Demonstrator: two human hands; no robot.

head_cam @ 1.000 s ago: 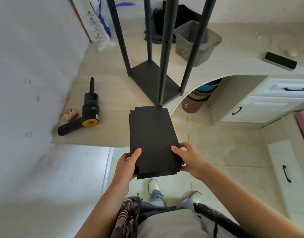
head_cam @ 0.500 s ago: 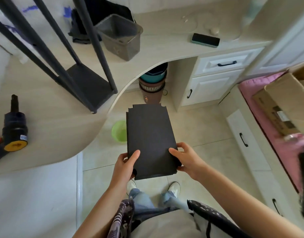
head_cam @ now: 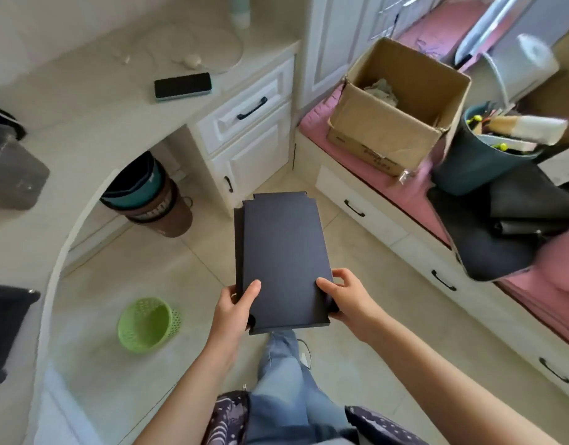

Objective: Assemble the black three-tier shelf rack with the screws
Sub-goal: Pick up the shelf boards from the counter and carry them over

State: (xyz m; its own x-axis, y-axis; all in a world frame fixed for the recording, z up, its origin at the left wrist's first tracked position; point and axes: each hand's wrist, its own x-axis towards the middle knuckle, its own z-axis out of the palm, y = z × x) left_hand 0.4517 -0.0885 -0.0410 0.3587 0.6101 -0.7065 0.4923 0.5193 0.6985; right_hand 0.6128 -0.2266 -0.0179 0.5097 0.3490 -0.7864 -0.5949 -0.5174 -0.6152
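Two black shelf panels (head_cam: 281, 252) with notched corners are stacked and held flat over the tiled floor in front of me. My left hand (head_cam: 236, 305) grips their near left corner, thumb on top. My right hand (head_cam: 344, 295) grips the near right corner the same way. A black corner of the partly built rack (head_cam: 7, 329) shows at the far left edge on the curved desk (head_cam: 84, 123). Its posts are out of view. No screws are visible.
An open cardboard box (head_cam: 395, 104) and a dark bucket of items (head_cam: 482, 155) sit on the pink bench at right, beside black sheets (head_cam: 501, 232). A green basket (head_cam: 146, 324) lies on the floor. Stacked bins (head_cam: 148, 194) stand under the desk.
My view has swung right, away from the rack and the electric screwdriver, toward the pink bench and the cardboard box. Both hands keep the same hold on the panels.
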